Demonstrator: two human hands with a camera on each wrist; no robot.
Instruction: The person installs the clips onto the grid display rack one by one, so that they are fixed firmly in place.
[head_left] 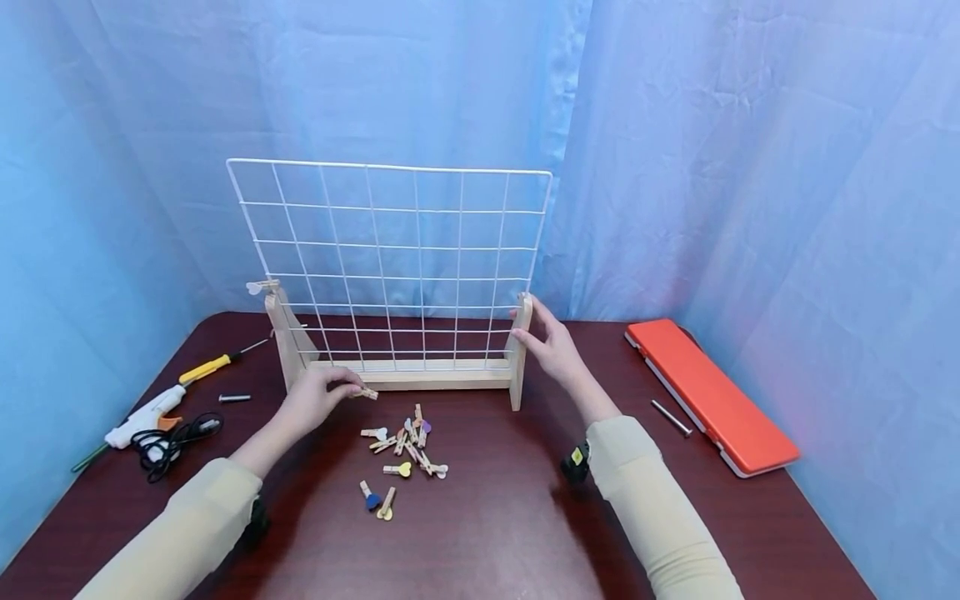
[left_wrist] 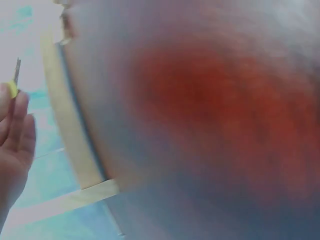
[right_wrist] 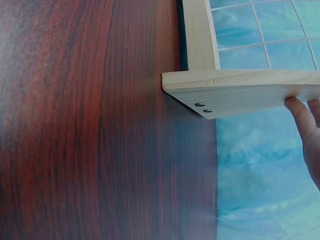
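Note:
My left hand pinches a small wooden clothespin between thumb and fingers, in front of the stand's base bar. In the left wrist view a yellow piece shows on that clothespin at the fingertips. My right hand grips the upper part of the right wooden side post, thumb at the front. The post carries a white wire grid, which stands upright in the wooden frame. In the right wrist view, the fingers are against the post's outer face, and two screw heads show near its foot.
Several heart clothespins lie scattered on the dark red table. Another clothespin is at the top of the left post. At left are a yellow screwdriver, a glue gun and a bolt; at right, a red case and another bolt.

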